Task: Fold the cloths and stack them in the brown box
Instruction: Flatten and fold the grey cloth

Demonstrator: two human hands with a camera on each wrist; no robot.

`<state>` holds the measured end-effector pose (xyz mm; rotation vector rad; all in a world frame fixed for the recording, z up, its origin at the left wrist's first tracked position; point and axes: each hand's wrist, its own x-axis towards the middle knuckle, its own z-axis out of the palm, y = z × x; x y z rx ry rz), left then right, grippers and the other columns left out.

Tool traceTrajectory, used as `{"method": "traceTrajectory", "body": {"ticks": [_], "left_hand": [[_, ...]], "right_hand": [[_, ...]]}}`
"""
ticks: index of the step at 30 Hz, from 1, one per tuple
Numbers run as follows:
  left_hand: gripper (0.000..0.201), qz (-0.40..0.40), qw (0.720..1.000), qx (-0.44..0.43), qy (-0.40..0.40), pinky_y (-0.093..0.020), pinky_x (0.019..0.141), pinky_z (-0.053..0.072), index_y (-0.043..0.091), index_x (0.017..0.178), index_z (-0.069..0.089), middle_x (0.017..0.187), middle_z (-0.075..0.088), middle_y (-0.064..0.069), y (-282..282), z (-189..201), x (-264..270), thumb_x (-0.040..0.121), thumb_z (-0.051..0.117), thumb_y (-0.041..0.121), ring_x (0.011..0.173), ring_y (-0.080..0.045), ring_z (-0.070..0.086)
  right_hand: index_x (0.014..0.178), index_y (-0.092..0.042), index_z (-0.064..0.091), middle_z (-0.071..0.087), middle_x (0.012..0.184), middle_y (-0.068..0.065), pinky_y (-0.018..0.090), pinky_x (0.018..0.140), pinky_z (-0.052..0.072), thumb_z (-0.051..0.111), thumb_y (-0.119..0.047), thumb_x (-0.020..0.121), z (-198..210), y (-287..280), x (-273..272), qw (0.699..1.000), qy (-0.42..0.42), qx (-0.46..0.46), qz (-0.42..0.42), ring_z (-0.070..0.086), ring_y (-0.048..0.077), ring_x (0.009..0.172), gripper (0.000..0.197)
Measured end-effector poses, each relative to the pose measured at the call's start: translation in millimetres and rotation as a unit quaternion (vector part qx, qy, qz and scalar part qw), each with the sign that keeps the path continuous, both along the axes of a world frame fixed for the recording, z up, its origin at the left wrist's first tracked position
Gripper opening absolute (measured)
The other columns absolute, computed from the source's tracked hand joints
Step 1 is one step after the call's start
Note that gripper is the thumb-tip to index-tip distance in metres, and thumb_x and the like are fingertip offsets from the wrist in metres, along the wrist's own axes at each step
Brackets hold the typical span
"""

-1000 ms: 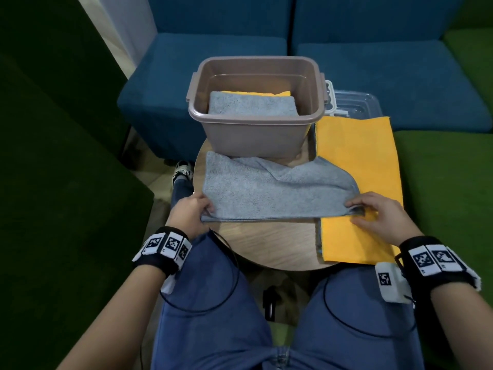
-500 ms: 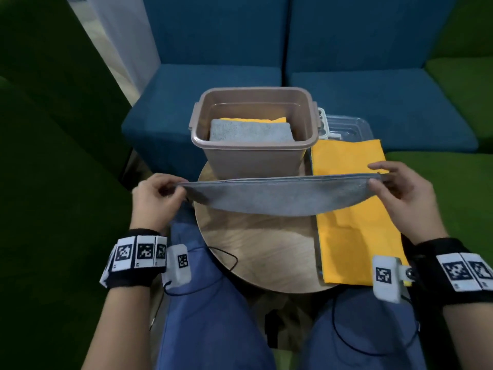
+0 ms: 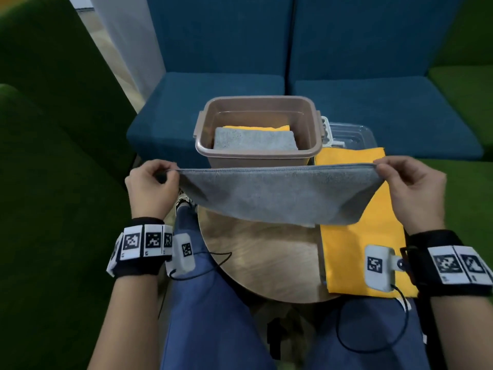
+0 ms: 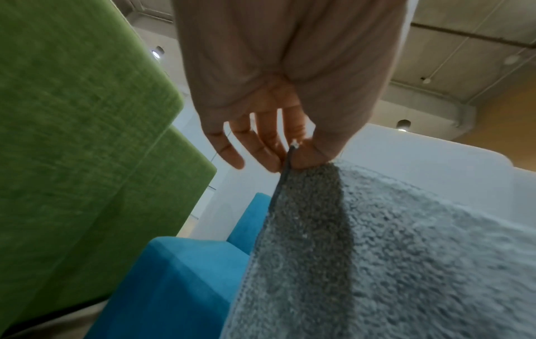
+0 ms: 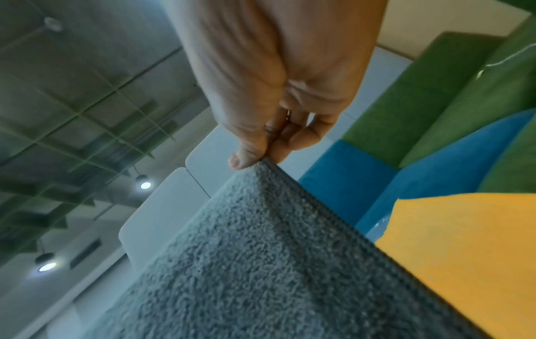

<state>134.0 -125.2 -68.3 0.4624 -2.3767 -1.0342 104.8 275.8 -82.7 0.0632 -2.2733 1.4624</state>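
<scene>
Grey cloth (image 3: 277, 196): held in the air above the round table (image 3: 266, 260), in front of the brown box (image 3: 256, 156). Top edge stretched nearly straight between both hands; the body hangs below it, doubled over, lower edge clear of the table. A second ago it lay folded flat on the table; half a second ago it was already lifted but showed only a narrow sagging band. It now hangs deeper and the top edge is tauter.

Left hand (image 3: 150, 188): pinches the cloth's left top corner. In the left wrist view, thumb and forefinger nip the hem while the other fingers (image 4: 232, 146) stick out loosely. It sits at much the same height as half a second ago.

Right hand (image 3: 416, 188): pinches the right top corner, thumb pressed against the curled fingers in the right wrist view. Earlier it held the corner down on the table.

Brown box: stands at the far side of the table, unmoved. Holds a folded grey cloth (image 3: 254, 140) on top of a folded yellow cloth (image 3: 256, 127), of which only the far edge shows.

Yellow cloth (image 3: 365, 236): lies spread flat on the right of the table, near end overhanging the edge; partly covered by the hanging grey cloth.

Clear lid (image 3: 349, 134): behind the yellow cloth, just beside the box.
</scene>
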Motion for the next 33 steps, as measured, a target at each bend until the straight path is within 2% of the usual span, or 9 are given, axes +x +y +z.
{"method": "traceTrajectory", "body": {"ticks": [4,6,9,13,17,19,24,30,33], "left_hand": [[0.017,-0.041,0.997,0.058,0.0,-0.004,0.065,0.049,0.008,0.09,0.069,0.08,0.064,0.001,-0.3,9.3,-6.1,0.09,0.054,-0.001,0.067,0.013,0.058],[0.017,-0.045,0.997,0.065,-0.011,-0.007,0.064,0.051,0.009,0.09,0.07,0.083,0.066,-0.004,0.1,4.5,-7.3,0.089,0.055,-0.001,0.068,0.005,0.062],[0.018,-0.036,0.996,0.073,-0.026,-0.025,0.074,0.056,0.015,0.084,0.07,0.082,0.068,-0.003,3.2,-6.0,-15.2,0.088,0.057,0.003,0.077,-0.012,0.064],[0.016,-0.04,0.989,0.142,0.006,-0.02,0.084,0.055,0.013,0.087,0.069,0.092,0.07,-0.003,3.7,0.8,-27.5,0.09,0.057,0.004,0.081,-0.001,0.064],[0.014,-0.115,0.986,0.125,0.003,-0.012,0.08,0.052,0.009,0.091,0.069,0.094,0.069,0.007,-0.7,10.5,-16.9,0.091,0.057,0.001,0.086,0.005,0.064],[0.016,-0.165,0.98,0.097,-0.052,-0.016,0.083,0.053,0.007,0.088,0.07,0.092,0.069,0.006,-5.7,-10.9,0.4,0.088,0.059,-0.004,0.085,0.007,0.064],[0.04,-0.238,0.941,-0.026,-0.238,-0.051,0.101,0.045,0.045,0.078,0.07,0.093,0.071,0.022,-28.5,-105.6,57.5,0.078,0.069,0.006,0.1,-0.009,0.066],[0.031,-0.273,0.897,-0.032,-0.348,-0.034,0.1,0.049,0.036,0.068,0.071,0.094,0.07,0.019,-24.5,-113.1,66.4,0.074,0.073,0.005,0.095,0.001,0.065],[0.01,-0.27,0.865,-0.186,-0.38,-0.037,0.1,0.044,0.034,0.086,0.068,0.097,0.064,0.019,-7.4,-75.5,45.3,0.08,0.066,0.027,0.093,-0.003,0.059]], "right_hand": [[0.085,-0.029,0.06,0.063,0.081,-0.021,0.023,0.079,0.046,0.057,-0.014,0.094,6.2,5.2,-6.7,0.999,0.001,0.052,-0.004,0.057,0.004,0.082,0.017],[0.084,-0.03,0.057,0.061,0.084,-0.009,0.032,0.076,0.045,0.055,-0.016,0.095,4.5,6.8,-7.4,0.997,-0.005,0.073,-0.026,0.057,0.015,0.081,0.018],[0.084,-0.024,0.053,0.06,0.087,0.003,0.024,0.065,0.051,0.05,-0.013,0.098,-1.6,0.6,-14.6,0.997,-0.024,0.07,-0.03,0.063,0.009,0.066,0.018],[0.091,-0.02,0.053,0.061,0.092,0.005,0.041,0.085,0.055,0.046,-0.015,0.099,5.7,-7.6,-26.8,0.998,-0.022,0.058,-0.01,0.066,0.027,0.089,0.011],[0.089,-0.023,0.054,0.061,0.087,0.007,0.029,0.077,0.05,0.05,-0.013,0.098,22.4,4.7,-18.9,0.999,0.015,0.027,0.009,0.061,0.018,0.081,0.015],[0.085,-0.017,0.056,0.063,0.076,0.008,0.019,0.071,0.048,0.054,-0.006,0.098,13.8,16.8,-4.5,0.995,-0.047,0.05,0.078,0.062,0.014,0.07,0.017],[0.071,-0.027,0.058,0.067,0.069,-0.011,0.013,0.062,0.044,0.066,0.0,0.089,-48.7,42.3,38.0,0.894,-0.271,0.266,0.239,0.063,0.005,0.066,0.033],[0.071,-0.024,0.061,0.065,0.079,-0.005,0.025,0.071,0.047,0.066,-0.022,0.092,-61.4,31.5,38.4,0.798,-0.41,0.372,0.238,0.059,0.009,0.077,0.021],[0.081,-0.019,0.06,0.064,0.087,0.001,0.039,0.075,0.051,0.059,-0.033,0.095,-48.5,10.5,26.3,0.794,-0.373,0.452,0.163,0.059,0.019,0.083,0.02]]}}
